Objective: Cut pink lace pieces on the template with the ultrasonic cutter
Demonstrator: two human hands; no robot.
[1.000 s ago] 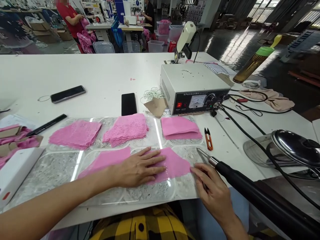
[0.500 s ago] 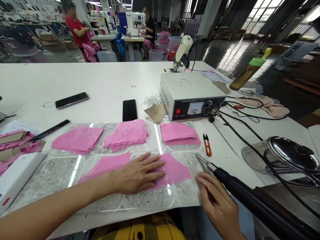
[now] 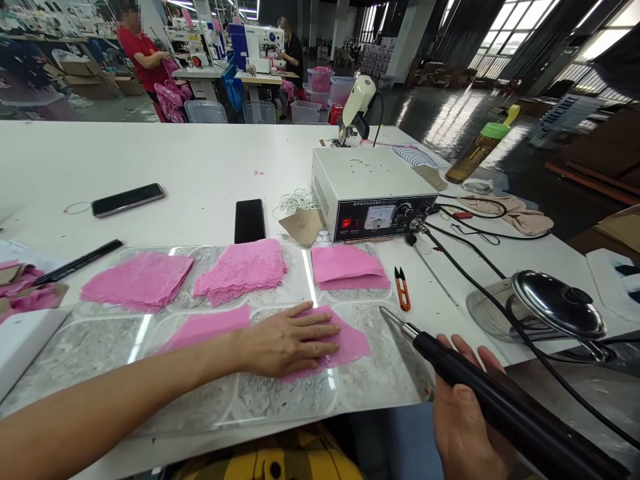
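My left hand point(image 3: 290, 340) lies flat, fingers spread, on a cut piece of pink fabric point(image 3: 350, 343) on the marbled clear mat point(image 3: 285, 400). Another pink piece point(image 3: 210, 327) is partly covered by my left forearm. At the right, my right hand point(image 3: 465, 407) is palm up beneath a black corded handpiece point(image 3: 465, 370) with a pointed metal tip. Its fingers stretch out past the far side and the thumb lies on the near side, without a closed grip. The handpiece's tip points at the mat, right of the fabric.
Behind the mat's front row are two lacy pink stacks point(image 3: 137, 280) point(image 3: 243, 270) and a plain pink stack point(image 3: 350, 267). Orange thread snips point(image 3: 402, 290), a control box point(image 3: 375, 187), a black phone point(image 3: 249, 221) and a lidded glass pot point(image 3: 557, 307) stand around. Cables cross the right side.
My right hand has moved right, from beside the handpiece's tip to beneath its black body, turning palm up. My left hand stays flat on the pink fabric. The view has shifted slightly.
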